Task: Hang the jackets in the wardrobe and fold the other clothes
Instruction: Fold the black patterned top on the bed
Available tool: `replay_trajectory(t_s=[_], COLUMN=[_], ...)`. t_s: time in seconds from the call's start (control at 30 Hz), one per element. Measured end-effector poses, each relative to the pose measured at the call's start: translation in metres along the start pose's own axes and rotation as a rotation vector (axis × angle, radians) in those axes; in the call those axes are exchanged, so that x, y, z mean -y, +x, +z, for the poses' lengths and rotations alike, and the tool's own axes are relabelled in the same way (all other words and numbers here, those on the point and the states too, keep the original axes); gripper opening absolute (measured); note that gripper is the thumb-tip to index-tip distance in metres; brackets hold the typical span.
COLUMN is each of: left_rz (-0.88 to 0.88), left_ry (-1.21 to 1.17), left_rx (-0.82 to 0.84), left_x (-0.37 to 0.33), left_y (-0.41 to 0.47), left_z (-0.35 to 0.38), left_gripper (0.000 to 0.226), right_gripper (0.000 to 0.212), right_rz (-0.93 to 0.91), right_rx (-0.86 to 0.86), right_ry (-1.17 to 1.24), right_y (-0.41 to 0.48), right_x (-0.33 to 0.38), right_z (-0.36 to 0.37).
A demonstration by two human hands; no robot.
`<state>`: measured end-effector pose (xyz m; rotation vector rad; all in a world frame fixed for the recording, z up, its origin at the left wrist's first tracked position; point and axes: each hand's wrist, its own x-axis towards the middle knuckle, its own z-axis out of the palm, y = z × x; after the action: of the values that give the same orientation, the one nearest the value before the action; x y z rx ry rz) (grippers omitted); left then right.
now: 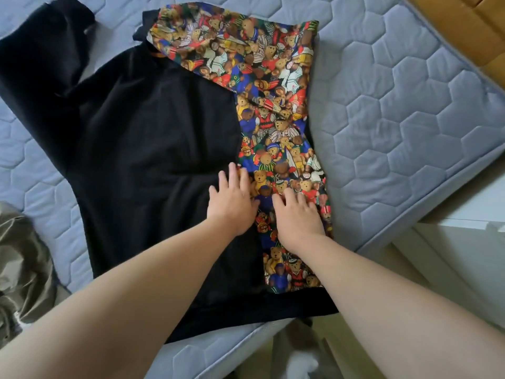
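A black top [153,149] lies spread flat on the mattress [396,105], one sleeve reaching to the upper left. Its right side is folded inward, showing a strip of bright teddy-bear print [273,105] that runs from the collar down to the hem. My left hand [232,201] rests flat with straight fingers across the edge where black cloth meets the print. My right hand [297,214] presses flat on the printed strip just beside it.
An olive, shiny garment [24,258] lies crumpled at the left edge of the mattress. White furniture [464,242] stands to the right of the bed, with wooden flooring [478,36] at the top right.
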<state>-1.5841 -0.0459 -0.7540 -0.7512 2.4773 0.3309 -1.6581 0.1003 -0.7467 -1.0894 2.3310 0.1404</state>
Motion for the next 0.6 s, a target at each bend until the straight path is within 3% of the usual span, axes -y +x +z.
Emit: replay_trajectory(t_s=[0.1, 0.2, 0.37, 0.5, 0.6], left_rz=[0.247, 0.384, 0.454, 0.473, 0.486], left_ry=[0.168, 0.254, 0.293, 0.304, 0.302], left_rx=[0.007, 0.053, 0.080, 0.110, 0.117], left_x=[-0.011, -0.021, -0.029, -0.032, -0.027], left_y=[-0.017, -0.039, -0.068, -0.072, -0.068], left_z=[0.033, 0.061, 0.086, 0.085, 0.075], left_gripper=[0.083, 0.086, 0.091, 0.093, 0.090], right_gripper=[0.065, 0.060, 0.066, 0.091, 0.069], right_rz=[0.173, 0.333, 0.501, 0.523, 0.500], right_rx=[-0.028, -0.045, 0.030, 0.149, 0.049], right_ry=[0.050, 0.050, 0.127, 0.164, 0.009], right_y=[-0.024, -0.053, -0.094, -0.105, -0.097], right_x=[-0.016, -0.035, -0.058, -0.054, -0.041], right_z=[0.016, 0.035, 0.064, 0.071, 0.058])
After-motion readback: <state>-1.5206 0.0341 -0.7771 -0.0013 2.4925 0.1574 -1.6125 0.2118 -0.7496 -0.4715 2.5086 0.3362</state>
